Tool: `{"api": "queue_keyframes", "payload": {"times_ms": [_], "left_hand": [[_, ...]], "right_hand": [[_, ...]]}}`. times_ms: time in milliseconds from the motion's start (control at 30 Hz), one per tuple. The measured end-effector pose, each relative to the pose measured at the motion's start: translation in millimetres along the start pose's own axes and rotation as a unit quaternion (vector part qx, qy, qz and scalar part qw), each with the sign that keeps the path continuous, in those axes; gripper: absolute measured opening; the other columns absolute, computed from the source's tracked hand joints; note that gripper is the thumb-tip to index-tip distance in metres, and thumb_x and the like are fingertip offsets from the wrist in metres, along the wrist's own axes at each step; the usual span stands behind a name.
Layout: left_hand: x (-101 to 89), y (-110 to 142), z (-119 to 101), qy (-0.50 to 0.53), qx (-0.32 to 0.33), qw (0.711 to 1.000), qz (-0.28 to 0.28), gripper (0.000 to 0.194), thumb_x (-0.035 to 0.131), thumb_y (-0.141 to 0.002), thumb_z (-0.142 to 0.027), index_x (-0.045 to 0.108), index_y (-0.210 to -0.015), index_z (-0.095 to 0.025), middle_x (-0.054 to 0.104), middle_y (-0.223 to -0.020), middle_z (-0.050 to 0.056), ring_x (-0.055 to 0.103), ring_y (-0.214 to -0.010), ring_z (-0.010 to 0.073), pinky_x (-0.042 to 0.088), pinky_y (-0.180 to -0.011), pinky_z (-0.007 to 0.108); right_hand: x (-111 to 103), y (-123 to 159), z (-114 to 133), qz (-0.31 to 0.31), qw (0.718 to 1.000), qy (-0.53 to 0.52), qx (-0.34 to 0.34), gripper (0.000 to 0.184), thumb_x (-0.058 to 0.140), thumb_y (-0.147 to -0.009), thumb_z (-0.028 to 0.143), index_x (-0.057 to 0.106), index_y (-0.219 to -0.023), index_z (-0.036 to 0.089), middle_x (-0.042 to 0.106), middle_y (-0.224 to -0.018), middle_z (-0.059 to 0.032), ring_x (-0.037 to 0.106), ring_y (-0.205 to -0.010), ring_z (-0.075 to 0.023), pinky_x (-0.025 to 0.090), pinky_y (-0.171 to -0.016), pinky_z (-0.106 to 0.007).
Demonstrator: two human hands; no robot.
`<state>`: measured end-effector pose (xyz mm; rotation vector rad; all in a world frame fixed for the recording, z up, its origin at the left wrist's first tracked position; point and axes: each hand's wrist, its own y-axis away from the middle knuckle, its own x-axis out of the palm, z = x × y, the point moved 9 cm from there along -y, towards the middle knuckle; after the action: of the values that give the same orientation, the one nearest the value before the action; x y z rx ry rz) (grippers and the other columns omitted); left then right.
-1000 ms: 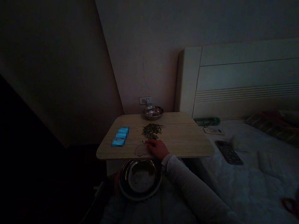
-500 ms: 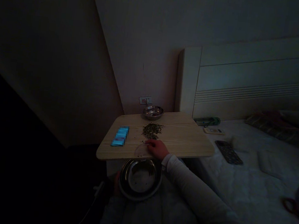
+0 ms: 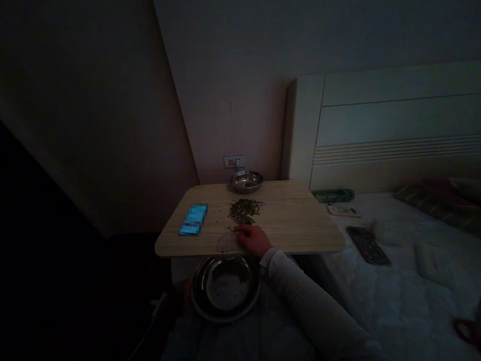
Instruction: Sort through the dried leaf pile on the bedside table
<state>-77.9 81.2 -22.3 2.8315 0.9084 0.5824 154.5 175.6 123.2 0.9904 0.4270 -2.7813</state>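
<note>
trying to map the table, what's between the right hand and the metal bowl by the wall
A loose pile of small dark bits lies on the table between the right hand and that metal bowl, in the head view.

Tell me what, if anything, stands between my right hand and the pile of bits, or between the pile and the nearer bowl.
Nothing visible stands between the right hand and the pile. Between the pile and the nearer bowl lie a faint, clear round thing, the hand partly, and the table's front edge.
</note>
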Motion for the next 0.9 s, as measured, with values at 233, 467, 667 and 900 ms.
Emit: {"api": "queue_keyframes", "payload": {"times_ms": [233,467,667,900], "left_hand": [[6.5,16.2,-8.7,-0.013,-0.040,0.999,0.006,0.014,0.063,-0.063,-0.035,0.061,-0.053,-0.026,0.069,-0.069,0.005,0.052,-0.117,0.0311,0.037,-0.103,0.042],[12.2,18.7,-6.6,0.006,-0.052,0.999,-0.009,0.019,0.059,-0.064,-0.038,0.061,-0.050,-0.025,0.068,-0.065,0.007,0.055,-0.111,0.0324,0.039,-0.100,0.044],[16.1,18.5,-5.6,0.004,-0.075,0.997,-0.008,0.020,0.059,-0.063,-0.036,0.057,-0.045,-0.026,0.064,-0.056,0.006,0.062,-0.091,0.0312,0.047,-0.089,0.043],[1.3,8.7,-1.6,0.014,-0.055,0.997,-0.045,0.021,0.059,-0.064,-0.037,0.056,-0.047,-0.025,0.061,-0.055,0.003,0.059,-0.103,0.0303,0.038,-0.100,0.045]], "right_hand": [[0.9,-0.1,-0.7,0.011,1.000,-0.001,0.008,0.030,0.055,-0.077,0.019,0.071,-0.103,0.018,0.068,-0.076,-0.0034,0.057,-0.069,-0.0145,0.042,-0.070,-0.027],[0.9,-0.7,-1.1,0.003,1.000,-0.009,0.002,0.030,0.054,-0.077,0.018,0.071,-0.101,0.019,0.067,-0.071,-0.0014,0.055,-0.066,-0.0128,0.042,-0.067,-0.025],[1.6,-0.4,-1.4,0.010,1.000,-0.006,0.002,0.030,0.055,-0.076,0.019,0.071,-0.102,0.018,0.068,-0.076,-0.0029,0.057,-0.070,-0.0143,0.042,-0.069,-0.026],[1.4,-0.4,-1.2,0.013,1.000,-0.013,0.005,0.031,0.055,-0.075,0.017,0.071,-0.101,0.019,0.066,-0.071,-0.0009,0.055,-0.067,-0.0132,0.041,-0.067,-0.025]]}}
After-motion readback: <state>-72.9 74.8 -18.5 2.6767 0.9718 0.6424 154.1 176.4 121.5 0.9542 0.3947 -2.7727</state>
